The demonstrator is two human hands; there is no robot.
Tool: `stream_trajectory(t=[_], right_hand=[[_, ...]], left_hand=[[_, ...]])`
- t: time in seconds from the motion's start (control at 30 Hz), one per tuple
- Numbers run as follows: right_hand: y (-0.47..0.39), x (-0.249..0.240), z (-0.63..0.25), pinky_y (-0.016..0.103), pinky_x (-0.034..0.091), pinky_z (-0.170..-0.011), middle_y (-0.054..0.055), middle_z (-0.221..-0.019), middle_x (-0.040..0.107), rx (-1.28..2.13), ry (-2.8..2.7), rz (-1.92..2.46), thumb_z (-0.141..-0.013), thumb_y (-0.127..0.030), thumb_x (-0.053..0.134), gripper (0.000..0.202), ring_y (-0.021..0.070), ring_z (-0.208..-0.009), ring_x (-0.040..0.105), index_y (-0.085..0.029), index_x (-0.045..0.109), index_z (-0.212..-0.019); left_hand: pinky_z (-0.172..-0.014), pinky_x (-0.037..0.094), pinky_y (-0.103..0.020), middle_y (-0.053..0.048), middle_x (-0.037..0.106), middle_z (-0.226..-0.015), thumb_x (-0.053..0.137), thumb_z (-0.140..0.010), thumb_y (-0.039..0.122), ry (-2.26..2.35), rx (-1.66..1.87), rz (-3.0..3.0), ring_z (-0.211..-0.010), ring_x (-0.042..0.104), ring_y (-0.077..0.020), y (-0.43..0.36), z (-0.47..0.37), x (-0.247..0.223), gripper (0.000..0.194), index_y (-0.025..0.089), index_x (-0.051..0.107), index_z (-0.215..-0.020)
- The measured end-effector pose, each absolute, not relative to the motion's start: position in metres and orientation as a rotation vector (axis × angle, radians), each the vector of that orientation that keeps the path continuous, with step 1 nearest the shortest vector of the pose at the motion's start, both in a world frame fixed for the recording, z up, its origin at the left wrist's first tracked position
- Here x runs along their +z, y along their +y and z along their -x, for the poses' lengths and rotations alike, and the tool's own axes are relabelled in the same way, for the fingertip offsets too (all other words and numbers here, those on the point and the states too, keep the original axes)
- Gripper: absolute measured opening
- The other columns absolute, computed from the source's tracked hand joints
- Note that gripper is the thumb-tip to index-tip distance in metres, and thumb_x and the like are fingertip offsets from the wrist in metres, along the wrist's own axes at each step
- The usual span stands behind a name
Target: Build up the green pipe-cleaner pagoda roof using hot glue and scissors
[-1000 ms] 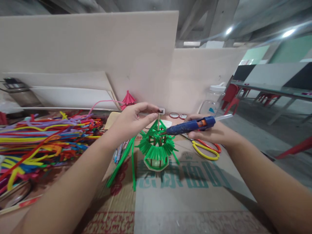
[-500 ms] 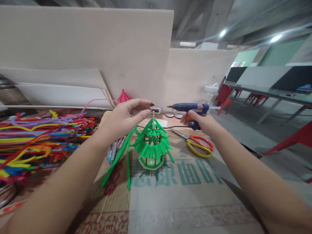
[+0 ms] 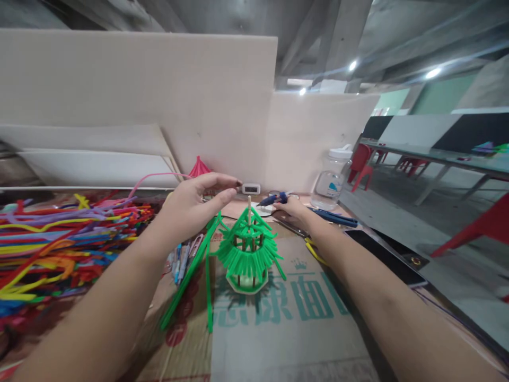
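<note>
A small pagoda-like model (image 3: 248, 254) with roofs of green pipe cleaners and a wooden stick at its top stands on the cardboard. Up and to its left, my left hand (image 3: 196, 204) hovers with thumb and forefinger apart, nothing seen between them. Behind the model to the right, my right hand (image 3: 294, 208) is on a blue hot glue gun (image 3: 272, 200), low at the back of the table. Its nozzle points left, and the hand covers most of the handle. Green pipe cleaners (image 3: 186, 284) lie left of the model.
A heap of coloured pipe cleaners (image 3: 67, 244) fills the left side. Pens (image 3: 183, 260) lie by the green strands. Scissors (image 3: 314, 249) are partly under my right arm. A phone (image 3: 384, 257), a clear bottle (image 3: 331, 178), a small digital display (image 3: 251, 189) and a pink model (image 3: 199, 167) stand around.
My right hand has brought the glue gun left and down from its raised position toward the table back. My left hand stays near the model's top, slightly farther left. The view has tilted slightly up.
</note>
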State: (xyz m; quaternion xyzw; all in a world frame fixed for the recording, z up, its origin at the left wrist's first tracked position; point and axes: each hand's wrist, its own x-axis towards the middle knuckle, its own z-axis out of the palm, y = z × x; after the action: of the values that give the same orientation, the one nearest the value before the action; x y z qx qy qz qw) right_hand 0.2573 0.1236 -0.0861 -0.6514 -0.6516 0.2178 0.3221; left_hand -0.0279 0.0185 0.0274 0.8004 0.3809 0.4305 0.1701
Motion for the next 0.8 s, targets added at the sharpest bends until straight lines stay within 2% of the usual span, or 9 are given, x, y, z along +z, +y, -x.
stream_trajectory(t=[0.2,0.37,0.47,0.57,0.67,0.8], right_hand=[[0.109,-0.095,-0.260,0.044,0.055,-0.087,0.009,-0.125,0.061,0.485,-1.785,1.718,-0.095,-0.035,0.060,0.036,0.0234,-0.105,0.063,-0.017,0.058,-0.125],[0.082,-0.074,-0.284,0.042,0.053,-0.091,0.010,-0.128,0.060,0.278,-1.862,1.745,-0.096,-0.035,0.057,0.029,0.0225,-0.107,0.062,-0.019,0.062,-0.121],[0.058,-0.059,-0.286,0.040,0.047,-0.093,0.015,-0.118,0.066,0.157,-1.898,1.738,-0.097,-0.029,0.053,0.025,0.0258,-0.108,0.061,-0.014,0.066,-0.112],[0.028,-0.055,-0.272,0.033,0.046,-0.078,0.010,-0.095,0.073,0.180,-2.022,1.693,-0.095,-0.033,0.052,0.024,0.0235,-0.088,0.065,-0.017,0.070,-0.095],[0.000,-0.064,-0.248,0.029,0.043,-0.068,0.006,-0.086,0.074,0.255,-2.155,1.660,-0.093,-0.034,0.053,0.022,0.0207,-0.078,0.066,-0.020,0.069,-0.086],[-0.022,-0.082,-0.221,0.028,0.041,-0.063,0.006,-0.083,0.074,0.270,-2.236,1.687,-0.091,-0.037,0.056,0.018,0.0218,-0.074,0.066,-0.023,0.068,-0.093]], left_hand=[[-0.090,0.049,-0.036,-0.005,0.074,-0.105,0.065,-0.087,0.046,1.057,1.209,-2.272,-0.100,0.066,-0.0219,0.018,0.029,0.029,0.030,0.024,0.073,-0.107],[-0.090,0.051,-0.035,-0.006,0.073,-0.108,0.066,-0.087,0.046,1.043,1.229,-2.241,-0.101,0.067,-0.0226,0.016,0.029,0.030,0.032,0.023,0.072,-0.108],[-0.090,0.052,-0.035,-0.008,0.074,-0.109,0.066,-0.086,0.047,1.004,1.249,-2.186,-0.101,0.068,-0.0227,0.017,0.027,0.027,0.038,0.022,0.070,-0.114],[-0.092,0.052,-0.036,-0.009,0.074,-0.110,0.066,-0.086,0.047,1.000,1.234,-2.160,-0.101,0.068,-0.0229,0.015,0.023,0.026,0.041,0.020,0.069,-0.117],[-0.093,0.052,-0.036,-0.010,0.074,-0.109,0.065,-0.086,0.046,1.006,1.206,-2.173,-0.101,0.068,-0.0229,0.008,0.018,0.029,0.041,0.018,0.069,-0.116],[-0.093,0.053,-0.035,-0.010,0.073,-0.111,0.063,-0.088,0.046,0.993,1.196,-2.206,-0.102,0.068,-0.0227,0.001,0.016,0.033,0.039,0.017,0.069,-0.114]])
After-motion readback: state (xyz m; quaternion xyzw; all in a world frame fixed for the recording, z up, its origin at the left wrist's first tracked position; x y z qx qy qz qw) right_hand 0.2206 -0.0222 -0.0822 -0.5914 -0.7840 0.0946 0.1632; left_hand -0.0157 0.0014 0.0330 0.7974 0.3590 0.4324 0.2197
